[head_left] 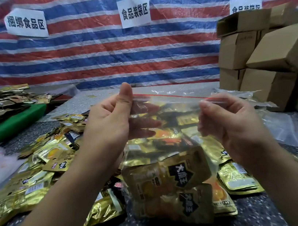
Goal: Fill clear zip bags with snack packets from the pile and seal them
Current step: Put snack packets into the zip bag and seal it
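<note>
Zip bag: clear plastic with a red zip strip along its top edge, held upright at the frame's centre, stuffed with gold packets.
Snack packets pile: gold foil with black and orange print, loose, overlapping, spread on the speckled table from 9 to 5 o'clock of the bag.

Both bare forearms reach forward and up, palms turned inward. The left hand has its thumb upright, pinching against fingers extended rightward. The right hand has its fingers curled, fingertips pinched together at its upper left.
</note>
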